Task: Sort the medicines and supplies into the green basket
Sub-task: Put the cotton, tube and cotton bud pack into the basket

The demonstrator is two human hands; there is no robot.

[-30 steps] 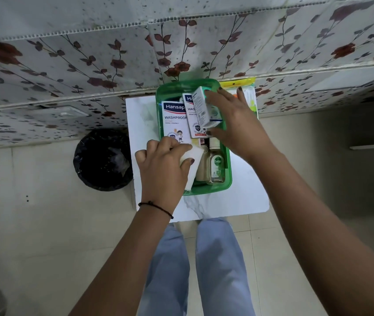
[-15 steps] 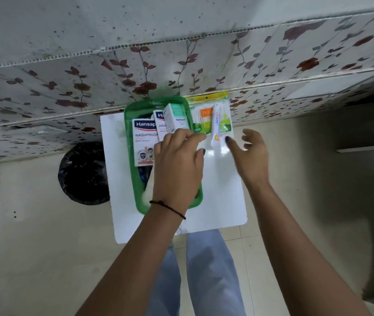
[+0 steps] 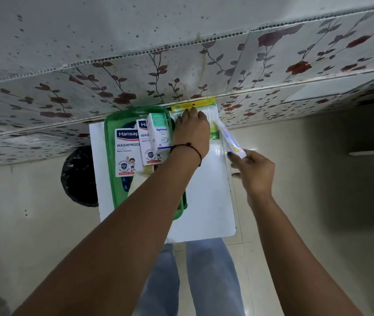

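Note:
The green basket (image 3: 109, 156) sits on the left of a small white table (image 3: 206, 201). Standing in it are two Hansaplast boxes (image 3: 126, 151) and a white and green Optibex box (image 3: 161, 131); my left forearm hides its lower contents. My left hand (image 3: 191, 133) reaches across the basket and lies on a cotton swab packet (image 3: 213, 131) with a yellow header at the table's back right, fingers curled over it. My right hand (image 3: 255, 172) is at the table's right edge and pinches the end of a white ointment tube (image 3: 229, 139), which slants up over the packet.
A floral-patterned wall panel rises directly behind the table. A black bin (image 3: 78, 176) stands on the tiled floor to the left of the table. My legs in light jeans are below the table's front edge.
My left hand moved from above the basket to the swab packet at the back right. My right hand took hold of the white tube and drew it to the right.

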